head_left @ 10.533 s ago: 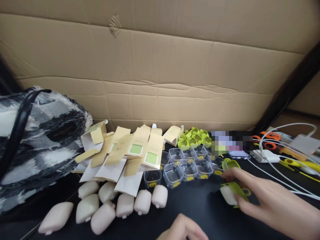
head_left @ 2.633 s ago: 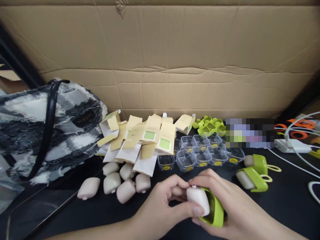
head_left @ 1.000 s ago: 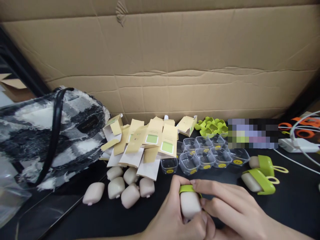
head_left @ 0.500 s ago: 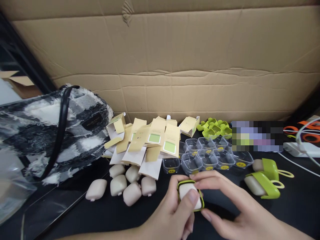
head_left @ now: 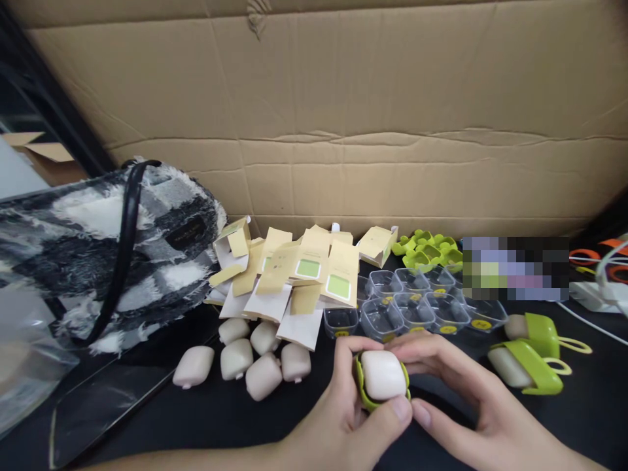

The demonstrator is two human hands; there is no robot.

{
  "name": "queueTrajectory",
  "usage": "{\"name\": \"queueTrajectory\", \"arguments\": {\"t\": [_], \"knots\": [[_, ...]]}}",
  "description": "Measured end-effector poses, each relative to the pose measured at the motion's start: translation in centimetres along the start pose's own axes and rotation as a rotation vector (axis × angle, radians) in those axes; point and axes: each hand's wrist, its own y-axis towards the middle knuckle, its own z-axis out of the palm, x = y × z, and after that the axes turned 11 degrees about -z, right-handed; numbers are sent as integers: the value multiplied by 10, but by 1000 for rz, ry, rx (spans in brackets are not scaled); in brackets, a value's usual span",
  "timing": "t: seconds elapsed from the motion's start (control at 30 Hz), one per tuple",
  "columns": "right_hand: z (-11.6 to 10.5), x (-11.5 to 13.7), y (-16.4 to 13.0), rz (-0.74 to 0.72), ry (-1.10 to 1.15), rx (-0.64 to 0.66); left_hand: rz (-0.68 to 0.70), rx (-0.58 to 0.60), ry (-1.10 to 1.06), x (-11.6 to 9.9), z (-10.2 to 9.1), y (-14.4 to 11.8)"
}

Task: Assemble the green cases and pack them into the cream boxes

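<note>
While both hands closed on it, we found the rounded beige plastic block (head_left: pixel 383 374) seated in its lime-green silicone sleeve (head_left: pixel 362 386), above the black tabletop (head_left: pixel 245 432). Left hand (head_left: pixel 343 418) pinched it; right hand (head_left: pixel 471 405) steadied its edge. Uneven thumb pressure could pop the block free.

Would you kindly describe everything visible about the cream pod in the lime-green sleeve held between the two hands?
The cream rounded pod is a smooth, matte, cushion-shaped piece, plastic or silicone by its look. It sits inside a lime-green sleeve that rims its left and lower edges. Its broad face points up at the camera. It is held above the black tabletop, the left hand gripping with thumb and fingers, the right hand touching its right side.
</note>
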Motion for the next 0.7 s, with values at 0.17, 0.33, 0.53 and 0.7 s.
{"name": "queueTrajectory", "arguments": {"t": [0.17,0.33,0.53,0.7], "knots": [[1,1,-4,-106,-231,31,44,25,-8,-2,2,1],[12,-4,-11,-193,-362,-29,38,-68,230,5,-3,1],[1,6,-7,-276,-436,42,54,13,762,-1,-12,-1],[-41,10,-9,-244,-725,8,271,-131,1804,-70,-10,-23]]}}
